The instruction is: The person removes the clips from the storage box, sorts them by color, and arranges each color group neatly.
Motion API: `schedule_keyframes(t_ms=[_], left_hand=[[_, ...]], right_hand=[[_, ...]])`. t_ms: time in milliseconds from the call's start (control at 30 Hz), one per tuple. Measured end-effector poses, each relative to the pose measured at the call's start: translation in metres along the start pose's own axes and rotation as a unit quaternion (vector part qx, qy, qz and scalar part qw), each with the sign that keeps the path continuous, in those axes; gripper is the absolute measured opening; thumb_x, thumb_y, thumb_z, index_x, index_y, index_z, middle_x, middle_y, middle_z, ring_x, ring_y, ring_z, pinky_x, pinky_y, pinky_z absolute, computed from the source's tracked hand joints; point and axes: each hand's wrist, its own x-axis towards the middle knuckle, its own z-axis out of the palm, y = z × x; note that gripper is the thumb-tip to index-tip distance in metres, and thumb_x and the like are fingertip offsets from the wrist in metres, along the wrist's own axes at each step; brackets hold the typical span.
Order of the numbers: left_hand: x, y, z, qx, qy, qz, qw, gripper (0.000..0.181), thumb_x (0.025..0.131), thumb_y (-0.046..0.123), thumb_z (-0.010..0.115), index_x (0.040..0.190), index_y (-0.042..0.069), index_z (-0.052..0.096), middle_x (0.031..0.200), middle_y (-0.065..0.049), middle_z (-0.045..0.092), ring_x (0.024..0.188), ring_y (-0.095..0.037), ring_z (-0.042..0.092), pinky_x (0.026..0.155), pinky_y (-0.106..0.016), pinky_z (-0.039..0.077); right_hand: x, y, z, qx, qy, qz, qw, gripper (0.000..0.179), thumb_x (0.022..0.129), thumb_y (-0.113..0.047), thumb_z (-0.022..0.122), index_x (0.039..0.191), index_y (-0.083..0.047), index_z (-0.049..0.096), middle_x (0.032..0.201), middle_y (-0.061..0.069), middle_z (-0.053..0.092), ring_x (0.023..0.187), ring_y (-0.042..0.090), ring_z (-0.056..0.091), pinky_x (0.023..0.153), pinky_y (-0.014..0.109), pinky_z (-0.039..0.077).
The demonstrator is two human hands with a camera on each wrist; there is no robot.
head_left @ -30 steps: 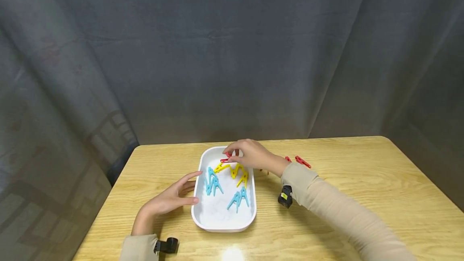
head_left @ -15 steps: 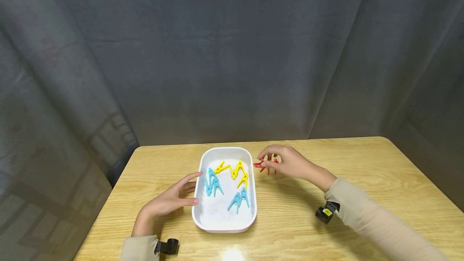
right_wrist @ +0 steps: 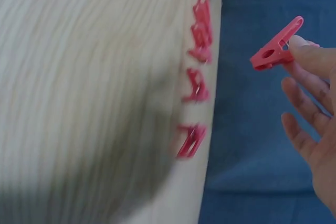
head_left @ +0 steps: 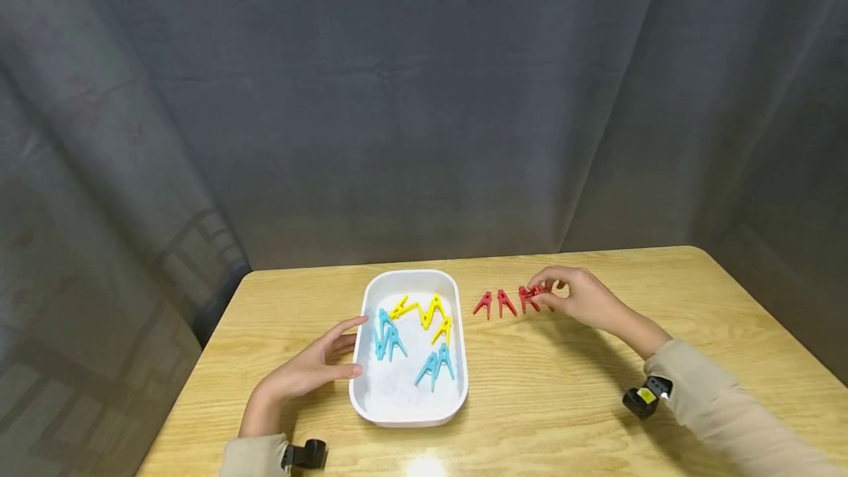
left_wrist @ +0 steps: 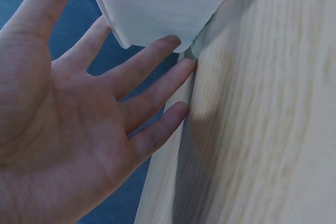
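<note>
My right hand [head_left: 586, 302] pinches a red clothespin [right_wrist: 270, 53] between thumb and fingers, above the table toward the right. Below and beside it, several red clothespins [head_left: 506, 304] lie in a row, partly covered by the fingers. My left hand [head_left: 301, 368] rests at the left side of a white tray [head_left: 407, 407], thumb and index fingertip at its rim. In the left wrist view its fingers [left_wrist: 142, 69] are spread and fairly straight, close to the tray's wall. Inside the tray lie several yellow clothespins [head_left: 433, 308] and several light blue clothespins [head_left: 393, 341].
The wooden table [head_left: 543, 403] extends to both sides of the tray. A dark grey curtain [head_left: 411, 131] hangs behind its back edge. Small black cameras are strapped at both wrists.
My right hand has moved right, from over the tray's far end to the row of red clothespins, carrying a red clothespin out of the tray. The left hand has stayed in place.
</note>
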Motion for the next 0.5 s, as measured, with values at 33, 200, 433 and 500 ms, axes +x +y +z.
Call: schedule_keyframes(t_ms=[33, 200, 433, 500], left_hand=[[0.0, 0.0, 0.0, 0.0, 0.0, 0.001, 1.0, 0.078, 0.095, 0.015, 0.069, 0.157, 0.012, 0.023, 0.155, -0.029, 0.027, 0.14, -0.049, 0.028, 0.109, -0.061, 0.029], [0.0, 0.0, -0.001, 0.0, -0.001, -0.002, 1.0, 0.077, 0.095, 0.016, 0.068, 0.157, 0.012, 0.023, 0.154, -0.029, 0.028, 0.14, -0.048, 0.028, 0.109, -0.061, 0.029], [0.001, 0.003, -0.001, -0.005, 0.003, -0.01, 0.9999, 0.077, 0.095, 0.016, 0.068, 0.157, 0.013, 0.023, 0.155, -0.027, 0.028, 0.141, -0.047, 0.028, 0.109, -0.061, 0.029], [-0.001, 0.004, -0.001, -0.005, 0.003, -0.013, 0.9999, 0.076, 0.096, 0.016, 0.068, 0.157, 0.013, 0.023, 0.155, -0.027, 0.028, 0.141, -0.047, 0.028, 0.109, -0.061, 0.029]], right_hand=[[-0.003, 0.004, -0.002, -0.005, 0.001, 0.007, 1.0, 0.02, 0.082, -0.003, 0.079, 0.099, -0.014, 0.073, 0.089, -0.009, 0.07, 0.077, 0.005, 0.058, 0.072, 0.04, 0.05], [-0.018, 0.022, -0.01, -0.023, 0.0, 0.047, 0.9986, 0.017, 0.084, -0.005, 0.078, 0.1, -0.012, 0.074, 0.091, -0.007, 0.07, 0.077, 0.006, 0.057, 0.07, 0.035, 0.048], [-0.033, 0.048, -0.019, -0.034, 0.043, 0.077, 0.9955, 0.018, 0.083, -0.001, 0.078, 0.099, -0.008, 0.073, 0.091, 0.0, 0.07, 0.076, 0.006, 0.056, 0.066, 0.028, 0.047], [-0.036, 0.055, -0.019, -0.02, 0.051, 0.085, 0.9949, 0.018, 0.083, 0.001, 0.077, 0.099, -0.006, 0.073, 0.092, 0.005, 0.071, 0.074, 0.009, 0.057, 0.061, 0.026, 0.047]])
